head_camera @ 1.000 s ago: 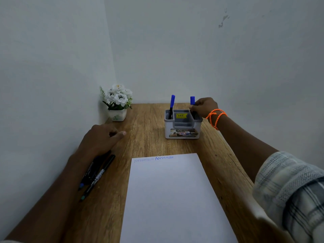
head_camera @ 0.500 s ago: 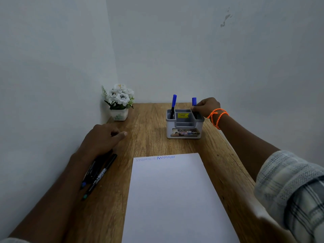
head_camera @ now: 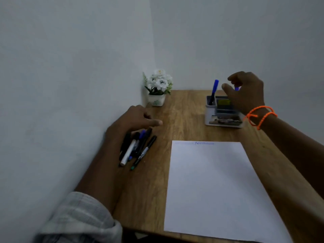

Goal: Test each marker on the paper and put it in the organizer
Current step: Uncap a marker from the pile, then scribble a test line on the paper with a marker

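Right hand (head_camera: 247, 92) is hovering over the organizer (head_camera: 223, 112), fingers loosely curled, grip holding nothing. The second blue marker's cap (head_camera: 237, 88) is showing just under the fingers; can't tell if they're touching it.

Left hand (head_camera: 135, 120) is resting on the surface (head_camera: 184, 116) over the marker pile (head_camera: 136, 148), index finger out straight, not gripping any.

Risks:
- Right hand is sitting close above the standing marker, so a careless move could be knocking it out or tipping the light organizer.
- Loose pile is lying near the left edge by the wall; left forearm could be rolling markers off.
- Paper (head_camera: 215, 186) isn't held down, so it could be sliding while testing.

Organizer: one blue marker (head_camera: 214, 92) is standing in the back-left slot, second one on the right side, slot hidden by the hand. Middle compartments look unused. Scribbles (head_camera: 204, 143) are sitting on the paper's top edge; several markers are waiting untested.
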